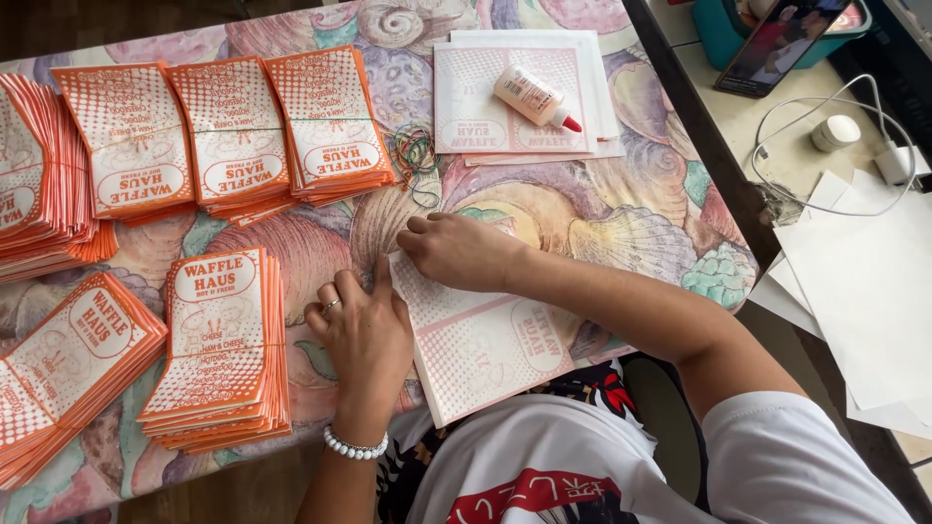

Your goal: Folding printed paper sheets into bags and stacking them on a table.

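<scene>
Overhead, from the head camera: both hands work on a flat paper bag blank lying face-down near the table's front edge, on a shell-patterned tablecloth. The left hand, with a ring and a bead bracelet, rests flat beside the sheet's left edge, its fingers together and pressing at the upper-left corner. The right hand lies across the top corner, fingertips curled down on the paper; whether it pinches a folded flap or merely presses cannot be told, as the knuckles hide the edge.

Judgement on handling: the sheet looks thin, light and easily creased, and would slide on the cloth unless held down. It is best taken at an edge or corner with flat fingers.

Surroundings: bundles of orange printed bags, banded, line the far-left side, and further stacks sit just left of the left hand. Loose rubber bands lie beyond the hands. A glue bottle lies on spare blanks farther off.
</scene>
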